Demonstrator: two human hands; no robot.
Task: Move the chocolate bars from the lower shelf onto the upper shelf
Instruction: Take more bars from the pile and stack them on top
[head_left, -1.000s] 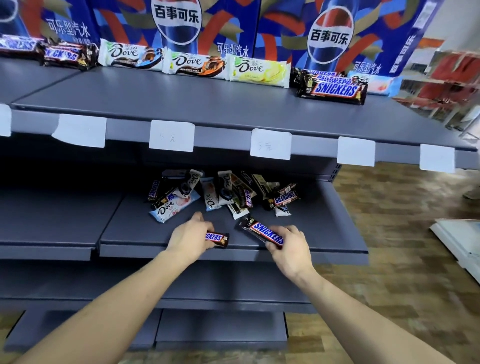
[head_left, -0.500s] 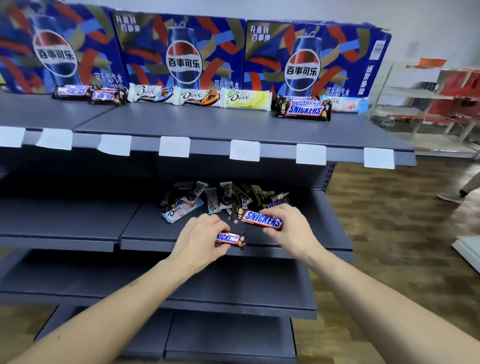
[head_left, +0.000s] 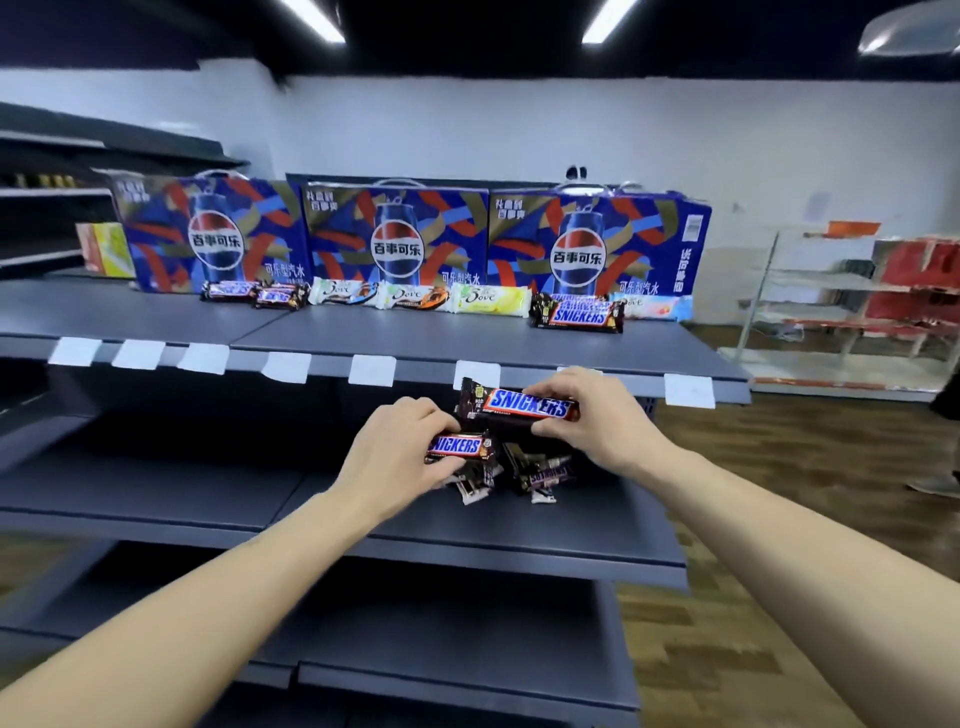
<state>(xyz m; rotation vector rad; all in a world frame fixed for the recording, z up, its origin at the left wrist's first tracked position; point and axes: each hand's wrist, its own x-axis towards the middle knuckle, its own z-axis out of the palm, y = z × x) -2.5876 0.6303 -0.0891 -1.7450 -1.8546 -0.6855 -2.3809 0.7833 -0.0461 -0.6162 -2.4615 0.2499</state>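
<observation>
The left hand (head_left: 395, 452) grips a small brown Snickers bar with blue lettering (head_left: 460, 447); the fingers curl over its top and the thumb is under it. The right hand (head_left: 597, 421) pinches a longer brown Snickers bar (head_left: 524, 404) at its right end, fingers above and thumb below, and the bar lies level. Both bars are in the air, above the grey metal lower shelf (head_left: 571, 525) and just below the front edge of the grey metal upper shelf (head_left: 467, 343) — the longer one is higher.

On the lower shelf, under the hands, a small heap of dark chocolate wrappers (head_left: 535, 475) remains. On the upper shelf a row of bars lies in front of three blue Pepsi cartons (head_left: 400, 239): two small dark bars (head_left: 254, 293) at the left, then three pale Dove bars (head_left: 415, 299), then a stack of Snickers bars (head_left: 576, 314). White paper price tags (head_left: 371, 370) hang along the shelf edge.
</observation>
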